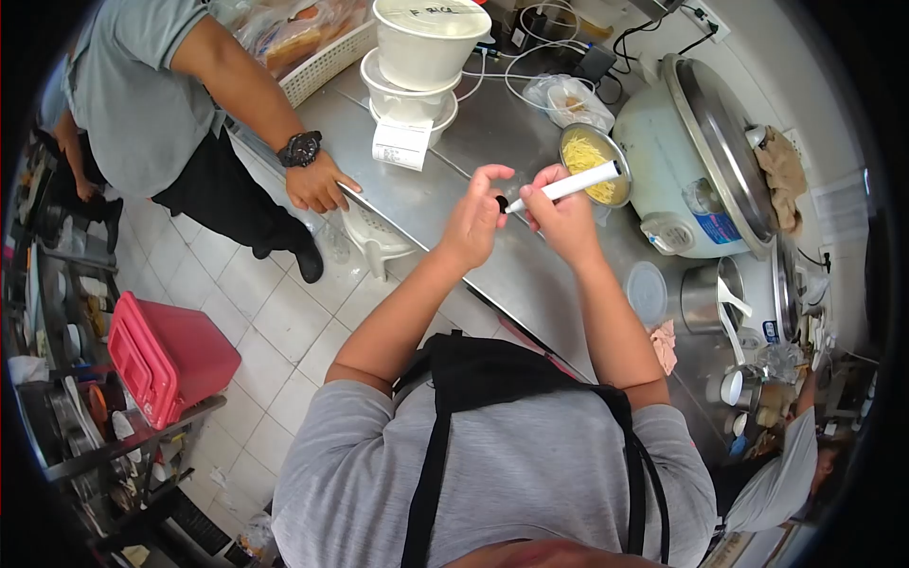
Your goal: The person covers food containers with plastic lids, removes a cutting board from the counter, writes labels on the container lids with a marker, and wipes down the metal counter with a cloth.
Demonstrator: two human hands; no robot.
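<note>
Above the steel counter (568,312), my right hand (568,227) is closed around a white marker (582,180). The marker's uncovered tip points left, toward my left hand (471,225). A small black cap (501,204) is pinched between the thumb and fingers of that left hand, just beside the tip but apart from it. Beyond my hands stands a stack of white lidded tubs (431,43) with handwriting on the top lid. A printed receipt (401,144) hangs from the stack's front. Right behind the marker sits a metal bowl (620,194) of yellow shreds.
A large rice cooker (663,142) leans into view at the right, near a steel pot (703,295) and a clear round lid (646,292). At left, another person's hand (317,182) rests on the counter edge. A red bin (180,350) stands on a shelf.
</note>
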